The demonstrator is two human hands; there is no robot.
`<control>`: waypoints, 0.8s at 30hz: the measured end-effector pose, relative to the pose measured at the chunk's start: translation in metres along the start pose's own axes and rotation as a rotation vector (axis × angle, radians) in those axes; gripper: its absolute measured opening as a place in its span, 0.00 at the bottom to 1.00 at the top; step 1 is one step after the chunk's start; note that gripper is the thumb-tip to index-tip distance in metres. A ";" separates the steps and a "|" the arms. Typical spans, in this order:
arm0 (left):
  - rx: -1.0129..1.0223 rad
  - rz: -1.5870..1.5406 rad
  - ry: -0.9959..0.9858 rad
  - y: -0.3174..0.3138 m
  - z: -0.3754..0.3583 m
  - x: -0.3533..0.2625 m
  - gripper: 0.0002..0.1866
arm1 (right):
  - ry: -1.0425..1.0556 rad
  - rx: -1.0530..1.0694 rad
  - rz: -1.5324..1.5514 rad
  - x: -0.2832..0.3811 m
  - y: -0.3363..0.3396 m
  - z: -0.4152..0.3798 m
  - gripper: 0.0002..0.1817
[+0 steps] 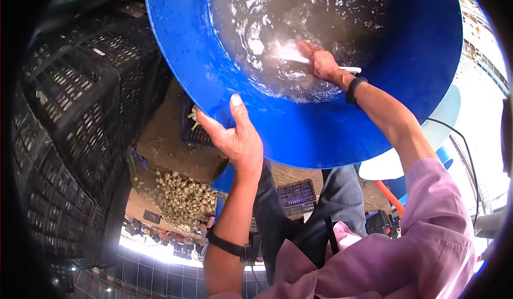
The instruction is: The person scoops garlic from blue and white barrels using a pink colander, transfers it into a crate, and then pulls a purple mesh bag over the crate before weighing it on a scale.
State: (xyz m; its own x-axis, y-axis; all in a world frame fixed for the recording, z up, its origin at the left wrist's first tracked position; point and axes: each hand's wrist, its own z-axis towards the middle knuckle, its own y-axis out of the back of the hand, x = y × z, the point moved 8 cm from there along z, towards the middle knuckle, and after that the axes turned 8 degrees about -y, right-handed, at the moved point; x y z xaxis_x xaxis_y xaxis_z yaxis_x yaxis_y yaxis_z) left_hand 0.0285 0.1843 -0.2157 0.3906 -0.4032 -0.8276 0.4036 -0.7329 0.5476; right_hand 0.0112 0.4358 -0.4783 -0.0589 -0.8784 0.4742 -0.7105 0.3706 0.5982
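A large round blue tub [320, 138] holds murky, rippling water [299, 10]. My left hand [238, 138] grips the near-left rim, its thumb on the inner wall and its fingers going down outside. My right hand [323, 63] reaches into the tub at the water's surface, its fingers closed. A white handle [350, 70] sticks out behind that hand near the wrist, and a pale blurred shape lies before the fingers; the tool's working end cannot be made out. A small white lump [256, 46] shows in the water to the left.
Stacked black plastic crates [69, 101] stand along the left. Below lies a heap of garlic bulbs [181, 197] on the floor. A low dark crate [296, 194] sits beyond my legs. A black cable [465, 144] hangs at the right, near an orange pole [389, 194].
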 end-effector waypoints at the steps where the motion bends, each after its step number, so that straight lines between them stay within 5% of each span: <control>1: 0.007 -0.011 0.004 -0.001 0.000 -0.001 0.27 | 0.020 -0.032 -0.034 0.013 0.005 -0.007 0.41; 8: 0.040 -0.059 -0.028 0.006 0.003 -0.009 0.30 | 0.146 0.068 -0.052 0.064 0.078 -0.064 0.45; 14: -0.030 -0.316 -0.076 0.009 0.004 0.008 0.28 | 0.048 0.155 0.379 0.097 0.138 -0.113 0.40; 18: 0.029 -0.271 0.097 0.021 -0.021 0.021 0.34 | -0.118 0.206 0.571 0.117 0.176 -0.148 0.35; 20: -0.062 -0.451 0.106 0.055 -0.048 0.014 0.38 | -0.388 0.212 0.614 0.126 0.200 -0.179 0.28; 21: -0.113 -0.510 0.176 0.067 -0.065 0.025 0.37 | -0.179 0.109 0.732 0.125 0.218 -0.199 0.25; 23: -0.144 -0.520 0.360 0.097 -0.101 0.056 0.38 | -0.173 0.016 0.264 0.097 0.240 -0.208 0.23; 24: -0.177 -0.500 0.421 0.111 -0.120 0.078 0.37 | -0.235 0.004 0.303 0.115 0.249 -0.221 0.23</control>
State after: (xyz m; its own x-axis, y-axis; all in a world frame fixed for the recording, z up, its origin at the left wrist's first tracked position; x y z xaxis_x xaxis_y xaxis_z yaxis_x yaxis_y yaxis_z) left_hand 0.2029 0.1372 -0.2044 0.3960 0.2353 -0.8876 0.7353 -0.6602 0.1530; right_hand -0.0174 0.4937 -0.1318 -0.4254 -0.7745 0.4682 -0.6389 0.6234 0.4507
